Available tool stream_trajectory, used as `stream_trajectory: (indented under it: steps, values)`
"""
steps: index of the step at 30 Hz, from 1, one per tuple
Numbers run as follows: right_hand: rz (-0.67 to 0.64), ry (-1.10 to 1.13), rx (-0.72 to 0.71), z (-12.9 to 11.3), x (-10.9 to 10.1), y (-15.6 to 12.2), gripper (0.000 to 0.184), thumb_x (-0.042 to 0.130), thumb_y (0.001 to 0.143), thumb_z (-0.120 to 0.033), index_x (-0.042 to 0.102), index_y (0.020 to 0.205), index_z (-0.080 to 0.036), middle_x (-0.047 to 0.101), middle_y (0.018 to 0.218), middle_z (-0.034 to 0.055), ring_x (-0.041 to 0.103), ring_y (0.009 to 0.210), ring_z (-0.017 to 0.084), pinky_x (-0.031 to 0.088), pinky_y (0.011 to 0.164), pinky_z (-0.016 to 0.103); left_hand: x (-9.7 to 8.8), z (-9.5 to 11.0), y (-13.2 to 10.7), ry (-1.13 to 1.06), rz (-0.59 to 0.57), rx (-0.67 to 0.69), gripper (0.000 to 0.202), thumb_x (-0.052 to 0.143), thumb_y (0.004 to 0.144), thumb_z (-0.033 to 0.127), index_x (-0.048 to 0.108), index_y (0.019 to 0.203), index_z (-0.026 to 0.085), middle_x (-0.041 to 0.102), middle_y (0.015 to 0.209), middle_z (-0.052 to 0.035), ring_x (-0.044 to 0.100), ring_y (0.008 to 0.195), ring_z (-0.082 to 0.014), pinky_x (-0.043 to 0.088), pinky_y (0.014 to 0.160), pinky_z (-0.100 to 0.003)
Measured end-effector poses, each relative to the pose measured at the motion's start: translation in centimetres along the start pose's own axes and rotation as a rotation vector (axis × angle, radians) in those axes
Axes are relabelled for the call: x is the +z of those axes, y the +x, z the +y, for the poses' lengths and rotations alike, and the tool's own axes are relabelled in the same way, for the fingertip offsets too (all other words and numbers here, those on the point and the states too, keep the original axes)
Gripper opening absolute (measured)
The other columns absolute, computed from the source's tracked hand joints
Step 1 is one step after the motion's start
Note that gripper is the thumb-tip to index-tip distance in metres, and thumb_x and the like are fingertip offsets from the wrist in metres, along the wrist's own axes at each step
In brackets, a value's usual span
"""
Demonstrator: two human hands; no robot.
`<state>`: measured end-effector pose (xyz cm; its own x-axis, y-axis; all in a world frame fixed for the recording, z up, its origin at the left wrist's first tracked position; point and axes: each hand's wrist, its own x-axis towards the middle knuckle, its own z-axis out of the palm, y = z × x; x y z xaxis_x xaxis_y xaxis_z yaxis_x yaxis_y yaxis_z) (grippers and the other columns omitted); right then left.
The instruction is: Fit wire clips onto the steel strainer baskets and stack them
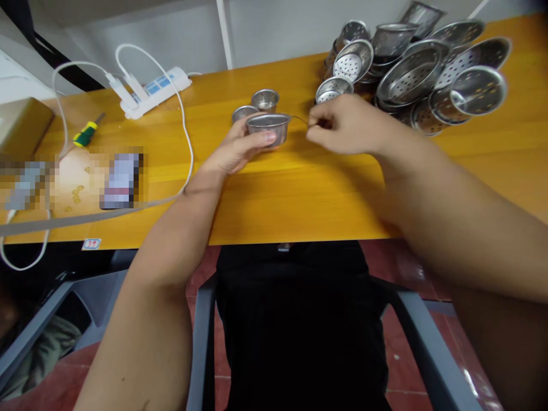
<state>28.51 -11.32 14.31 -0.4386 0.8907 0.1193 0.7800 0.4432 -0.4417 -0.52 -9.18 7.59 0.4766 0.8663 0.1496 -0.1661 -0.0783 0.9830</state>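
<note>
Small metal cup (277,127): up off the bench (274,200), in the L hand (237,147), rim up & roughly level. L hand is clamped round it, thumb on the near wall, fingers mostly hidden behind; prob. held so to steady it & leave the rim free. R hand (342,125) is just to its right, fingers curled, seemingly pinching the end of a thin strip or wire (299,119) that appears to run to the cup's rim; contact there too small to tell. Two more cups, one farther back (265,101) & one partly hidden by the L hand (244,111), stand just behind, presumably for easy reach. Farther R, a heap of perforated metal strainers (413,80), some nested/tilted, prob. to save space. Far L: power strip (158,89) & screwdriver (86,134), well apart, likely kept out of the way.
</note>
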Motion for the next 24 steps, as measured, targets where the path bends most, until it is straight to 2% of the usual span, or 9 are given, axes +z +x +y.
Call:
stream_trajectory:
  steps: [4,9,13,17,19,21,24]
  values:
    - [-0.060,-0.039,-0.066,0.0,2.3,1.8,0.037,0.078,0.105,-0.004,0.058,0.083,-0.026,0.066,0.079,0.0029,0.051,0.074,0.019,0.043,0.083,0.042,0.3,0.1,-0.3,-0.057,-0.021,-0.057,0.069,0.117,0.073,0.057,0.091,0.130,0.028,0.092,0.154,-0.0107,0.079,0.165,-0.0443,0.069,0.139,-0.064]
    - [-0.026,0.053,-0.078,1.9,4.1,0.9,0.023,0.074,0.104,-0.012,0.063,0.090,-0.027,0.070,0.082,0.0062,0.058,0.077,0.023,0.049,0.084,0.044,0.7,0.6,-0.2,-0.127,-0.043,-0.074,0.069,0.116,0.072,0.059,0.090,0.129,0.030,0.091,0.163,-0.0102,0.067,0.179,-0.0534,0.067,0.143,-0.070]
    - [-0.011,0.227,-0.090,2.1,5.0,0.3,0.022,0.073,0.107,-0.018,0.060,0.093,-0.028,0.072,0.091,0.0057,0.060,0.081,0.024,0.052,0.086,0.044,1.3,1.1,-0.6,-0.119,-0.100,-0.042,0.058,0.110,0.076,0.062,0.091,0.120,0.030,0.091,0.164,-0.0081,0.065,0.183,-0.0544,0.063,0.148,-0.073]
    - [0.032,0.308,-0.052,1.8,5.8,0.5,0.036,0.086,0.112,-0.043,0.058,0.093,-0.030,0.070,0.093,0.0044,0.063,0.088,0.027,0.061,0.087,0.046,1.5,1.4,-1.1,-0.043,-0.051,-0.023,0.067,0.104,0.080,0.072,0.086,0.125,0.026,0.091,0.158,-0.0143,0.071,0.178,-0.0558,0.070,0.139,-0.075]
    - [-0.001,0.351,-0.037,1.6,5.9,0.7,0.043,0.089,0.112,-0.058,0.061,0.094,-0.030,0.069,0.092,0.0046,0.062,0.089,0.028,0.063,0.086,0.046,1.3,1.4,-1.2,-0.043,-0.025,-0.005,0.073,0.101,0.083,0.076,0.085,0.132,0.024,0.090,0.159,-0.0156,0.074,0.176,-0.0551,0.070,0.140,-0.075]
    - [-0.065,0.396,-0.048,1.5,5.9,0.8,0.047,0.087,0.112,-0.068,0.062,0.096,-0.031,0.068,0.091,0.0048,0.059,0.088,0.028,0.060,0.084,0.045,0.9,1.2,-1.1,-0.029,-0.033,-0.004,0.077,0.101,0.081,0.077,0.085,0.135,0.024,0.091,0.160,-0.0158,0.077,0.174,-0.0543,0.068,0.142,-0.075]
    - [-0.127,0.392,-0.086,1.3,5.8,0.9,0.050,0.083,0.113,-0.074,0.062,0.098,-0.032,0.065,0.088,0.0035,0.057,0.086,0.026,0.054,0.081,0.042,0.2,0.8,-0.8,0.015,-0.032,-0.031,0.078,0.104,0.076,0.077,0.086,0.131,0.025,0.094,0.153,-0.0169,0.079,0.173,-0.0553,0.067,0.143,-0.077]
